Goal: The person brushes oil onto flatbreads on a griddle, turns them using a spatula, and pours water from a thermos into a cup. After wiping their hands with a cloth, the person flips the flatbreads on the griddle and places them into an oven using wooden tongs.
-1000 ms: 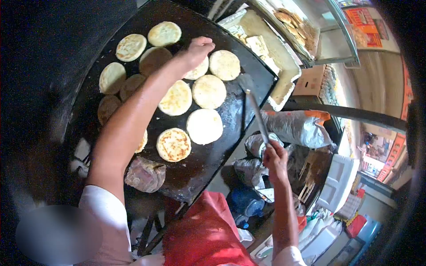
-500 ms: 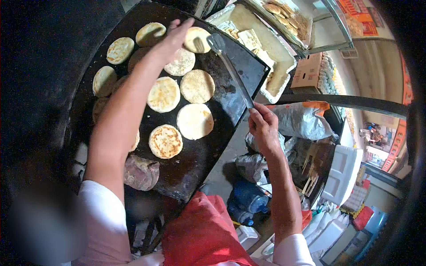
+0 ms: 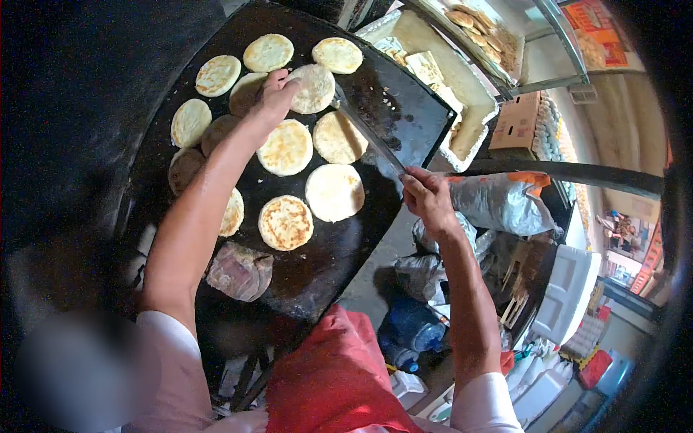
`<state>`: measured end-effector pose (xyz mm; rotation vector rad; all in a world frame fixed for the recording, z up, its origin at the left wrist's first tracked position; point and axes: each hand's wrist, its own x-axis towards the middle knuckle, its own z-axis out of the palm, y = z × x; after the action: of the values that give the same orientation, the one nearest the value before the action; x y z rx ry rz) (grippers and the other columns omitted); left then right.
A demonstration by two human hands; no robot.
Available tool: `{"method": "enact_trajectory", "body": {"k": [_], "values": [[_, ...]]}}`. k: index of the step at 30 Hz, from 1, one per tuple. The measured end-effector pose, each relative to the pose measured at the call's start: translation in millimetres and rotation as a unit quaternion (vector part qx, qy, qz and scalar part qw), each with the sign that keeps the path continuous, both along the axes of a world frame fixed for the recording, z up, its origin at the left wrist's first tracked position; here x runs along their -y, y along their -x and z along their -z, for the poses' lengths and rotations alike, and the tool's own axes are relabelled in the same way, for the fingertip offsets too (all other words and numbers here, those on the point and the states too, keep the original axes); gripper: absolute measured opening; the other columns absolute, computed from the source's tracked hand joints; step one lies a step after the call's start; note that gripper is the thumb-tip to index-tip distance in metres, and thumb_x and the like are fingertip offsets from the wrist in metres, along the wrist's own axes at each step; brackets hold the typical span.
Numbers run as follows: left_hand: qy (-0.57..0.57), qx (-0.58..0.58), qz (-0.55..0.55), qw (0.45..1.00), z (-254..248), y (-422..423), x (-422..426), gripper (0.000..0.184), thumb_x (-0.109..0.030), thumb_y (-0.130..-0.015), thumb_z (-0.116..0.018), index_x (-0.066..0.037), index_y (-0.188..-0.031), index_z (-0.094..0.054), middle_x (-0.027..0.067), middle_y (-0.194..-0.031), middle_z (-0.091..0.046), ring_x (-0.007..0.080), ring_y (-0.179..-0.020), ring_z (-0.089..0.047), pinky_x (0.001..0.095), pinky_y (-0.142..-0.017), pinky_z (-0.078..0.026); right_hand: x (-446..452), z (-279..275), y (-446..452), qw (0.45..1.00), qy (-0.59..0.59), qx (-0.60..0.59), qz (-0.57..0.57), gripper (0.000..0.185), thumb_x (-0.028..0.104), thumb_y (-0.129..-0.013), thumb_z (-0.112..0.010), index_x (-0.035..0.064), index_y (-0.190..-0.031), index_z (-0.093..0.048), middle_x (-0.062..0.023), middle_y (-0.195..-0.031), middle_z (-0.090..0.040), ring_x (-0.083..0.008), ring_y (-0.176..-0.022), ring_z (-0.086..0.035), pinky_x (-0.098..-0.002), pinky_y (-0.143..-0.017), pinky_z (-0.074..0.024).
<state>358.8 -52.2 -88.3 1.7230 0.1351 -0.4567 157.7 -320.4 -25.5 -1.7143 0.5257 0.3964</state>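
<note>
My left hand (image 3: 274, 99) reaches across the griddle (image 3: 393, 105), its fingers and thumb closed at the left edge of a round flatbread (image 3: 312, 89). On the opposite side of that bread, the end of a long metal spatula (image 3: 372, 135) meets its edge; the tip is partly hidden. My right hand (image 3: 429, 196) grips the spatula's handle beyond the griddle's right edge. Around them lie several more flatbreads, among them a pale one (image 3: 335, 193), a browned one (image 3: 286, 223) and one at the far edge (image 3: 337, 55). My left forearm covers part of the left rows.
A folded, stained cloth (image 3: 240, 271) lies on the near part of the griddle. Beyond its far right edge stands a pale-rimmed tray (image 3: 476, 108) with flat pieces in it. Silvery bags (image 3: 498, 204), a blue water bottle (image 3: 415, 325) and a white foam box (image 3: 567, 292) are at the right.
My left hand has come back from the far flatbread to a nearer one, its fingers closing at the edge. The spatula's end has moved nearer too, to this bread. The view has shifted slightly.
</note>
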Motion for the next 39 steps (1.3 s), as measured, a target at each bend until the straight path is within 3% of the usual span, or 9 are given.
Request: {"method": "enact_trajectory", "body": {"k": [6,10,12,16,22,27,35,37,39], "values": [[0.212,-0.109,0.064,0.969,-17.8,1.2,-3.8,0.066,-0.05,-0.095,-0.053,-0.008,-0.145,-0.038,0.0109,-0.135,-0.053,0.023,-0.124,-0.05,0.0381,-0.106,-0.037,-12.8,-27.4,17.3,0.998,-0.051,0.034,0.02,0.027,0.016,-0.098,-0.057,-0.002,-0.117,-0.063,0.004,-0.069,-0.05,-0.005,-0.059,-0.042,-0.0227,-0.051,-0.0328],[0.068,-0.05,-0.036,0.996,-10.6,-9.3,-5.7,0.053,-0.041,-0.097,-0.054,-0.009,-0.139,-0.045,0.0096,-0.129,-0.058,0.02,-0.118,-0.055,0.0344,-0.101,-0.042,4.2,-44.3,50.0,0.996,0.076,0.031,0.04,0.026,0.016,-0.098,-0.056,-0.0036,-0.114,-0.063,0.004,-0.071,-0.051,-0.0056,-0.061,-0.044,-0.0238,-0.053,-0.0354],[-0.076,0.141,-0.056,0.985,-11.0,-7.6,-18.1,0.05,-0.034,-0.096,-0.056,-0.01,-0.139,-0.045,0.0096,-0.126,-0.059,0.0187,-0.115,-0.056,0.0321,-0.096,-0.044,21.1,-51.1,84.3,0.995,0.076,0.003,0.064,0.026,0.016,-0.097,-0.055,-0.0043,-0.112,-0.064,0.0036,-0.071,-0.052,-0.0064,-0.062,-0.045,-0.0247,-0.054,-0.037],[-0.03,-0.068,0.158,0.985,-30.5,37.4,-14.4,0.051,-0.031,-0.094,-0.057,-0.008,-0.138,-0.046,0.0093,-0.124,-0.06,0.0177,-0.112,-0.056,0.0335,-0.092,-0.046,28.4,-30.5,140.7,0.986,0.122,-0.049,0.099,0.027,0.017,-0.097,-0.054,-0.0051,-0.109,-0.064,0.0023,-0.072,-0.052,-0.0089,-0.064,-0.047,-0.0261,-0.056,-0.0381],[-0.171,0.025,0.189,0.967,-27.7,61.5,28.6,0.059,-0.043,-0.095,-0.055,-0.007,-0.141,-0.044,0.0144,-0.124,-0.059,0.0239,-0.115,-0.055,0.0369,-0.098,-0.043,-1.9,-10.9,121.5,0.992,-0.024,-0.032,0.116,0.025,0.016,-0.098,-0.055,-0.0021,-0.114,-0.063,0.0055,-0.065,-0.047,-0.0044,-0.056,-0.04,-0.023,-0.051,-0.0321],[0.071,-0.03,0.134,0.988,-33.6,72.6,49.2,0.074,-0.054,-0.093,-0.055,-0.004,-0.145,-0.036,0.0199,-0.139,-0.047,0.0265,-0.13,-0.044,0.0372,-0.109,-0.034,-8.0,-28.5,130.7,0.993,-0.019,0.014,0.113,0.023,0.017,-0.099,-0.055,-0.0009,-0.11,-0.063,0.0067,-0.065,-0.045,-0.0036,-0.056,-0.037,-0.0221,-0.05,-0.03],[-0.142,0.101,0.017,0.985,-12.5,33.6,-93.0,0.036,-0.025,-0.096,-0.054,-0.004,-0.125,-0.058,0.0175,-0.132,-0.055,0.0263,-0.12,-0.054,0.0402,-0.099,-0.043,-8.4,-26.1,177.7,0.995,0.014,-0.021,0.098,0.03,0.015,-0.098,-0.057,-0.004,-0.12,-0.061,0.003,-0.078,-0.054,-0.006,-0.066,-0.046,-0.0244,-0.057,-0.0382],[-0.39,0.234,0.11,0.884,-12.9,43.5,-126.4,0.026,-0.013,-0.094,-0.055,-0.007,-0.118,-0.063,0.0129,-0.113,-0.063,0.028,-0.108,-0.058,0.0367,-0.096,-0.045,-23.2,-30.0,175.9,0.996,-0.002,-0.034,0.078,0.029,0.016,-0.098,-0.057,-0.0038,-0.12,-0.061,0.0018,-0.079,-0.055,-0.0053,-0.068,-0.046,-0.0237,-0.058,-0.0384],[-0.413,0.349,0.15,0.828,-18.2,77.0,-112.7,0.022,-0.011,-0.087,-0.057,-0.007,-0.106,-0.066,0.0109,-0.108,-0.061,0.0291,-0.104,-0.057,0.04,-0.094,-0.044,-37.6,-32.5,163.8,0.997,-0.001,-0.043,0.058,0.028,0.013,-0.098,-0.057,-0.0057,-0.118,-0.06,0.0007,-0.078,-0.055,-0.0087,-0.068,-0.047,-0.0262,-0.06,-0.0415]]}}
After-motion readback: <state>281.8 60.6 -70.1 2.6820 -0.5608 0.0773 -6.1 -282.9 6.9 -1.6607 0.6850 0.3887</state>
